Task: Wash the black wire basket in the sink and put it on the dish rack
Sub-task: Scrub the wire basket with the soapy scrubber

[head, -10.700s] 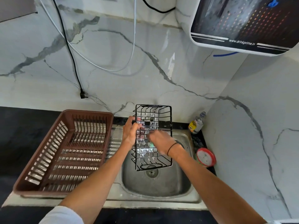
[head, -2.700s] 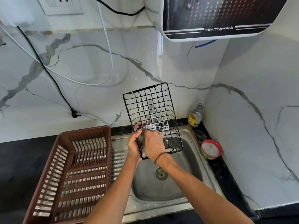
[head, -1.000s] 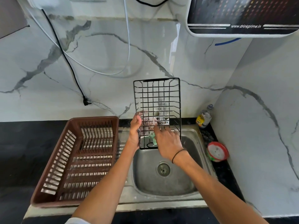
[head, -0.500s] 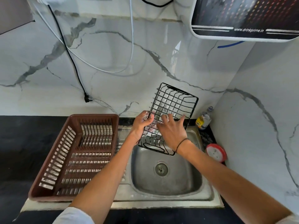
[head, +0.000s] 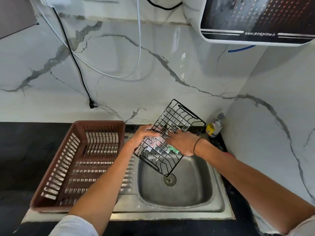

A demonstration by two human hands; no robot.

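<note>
Black wire basket [head: 177,126] soapy, tilted over sink [head: 179,200]; left grip [head: 144,135] clasps it; right grip [head: 183,142] presses sponge [head: 173,149].

We see the sink basin [head: 179,193] open below the tilted black wire basket [head: 172,133]. The brown dish rack [head: 56,169] stands open-topped just left, its wall between. A bottle [head: 215,126] crowds the right corner, near the wall.

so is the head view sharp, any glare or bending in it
Head view: mostly sharp, daylight; soft glare streaks on the marble wall; wide-angle bending curves the counter edge and purifier; soap film glints in the black wire basket; sink evenly lit.
</note>
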